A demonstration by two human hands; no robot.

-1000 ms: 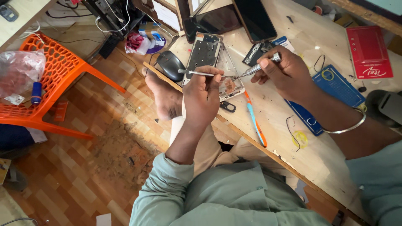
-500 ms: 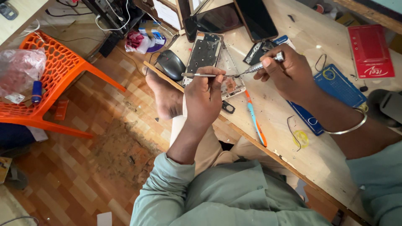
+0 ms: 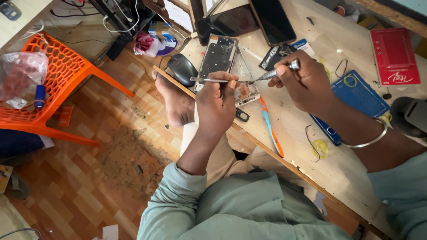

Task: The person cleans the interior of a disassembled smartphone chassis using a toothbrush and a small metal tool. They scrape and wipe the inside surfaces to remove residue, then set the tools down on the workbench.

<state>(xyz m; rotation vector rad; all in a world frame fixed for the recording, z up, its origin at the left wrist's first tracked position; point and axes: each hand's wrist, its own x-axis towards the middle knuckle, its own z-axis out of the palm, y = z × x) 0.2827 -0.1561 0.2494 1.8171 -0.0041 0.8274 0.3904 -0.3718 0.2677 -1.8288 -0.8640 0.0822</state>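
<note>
My left hand (image 3: 216, 105) pinches thin metal tweezers (image 3: 213, 80) that point right over an opened phone frame (image 3: 220, 58) lying on the wooden bench (image 3: 311, 164). My right hand (image 3: 302, 82) grips a small silver screwdriver (image 3: 272, 74) whose tip meets the tweezer tip above the frame's lower part. A metal bangle (image 3: 369, 138) circles my right wrist. A small dark part (image 3: 242, 115) lies on the bench just below my left hand.
A black mouse (image 3: 181, 69), dark phone screens (image 3: 271, 20), a blue mat (image 3: 356, 100), a red mat (image 3: 395, 55) and an orange-blue tool (image 3: 271, 131) lie on the bench. An orange plastic chair (image 3: 53, 93) holding a bag stands left on the wood floor. My bare foot (image 3: 175, 104) rests below the bench edge.
Both hands stay over the phone frame; the screwdriver and tweezer tips have shifted only slightly.
</note>
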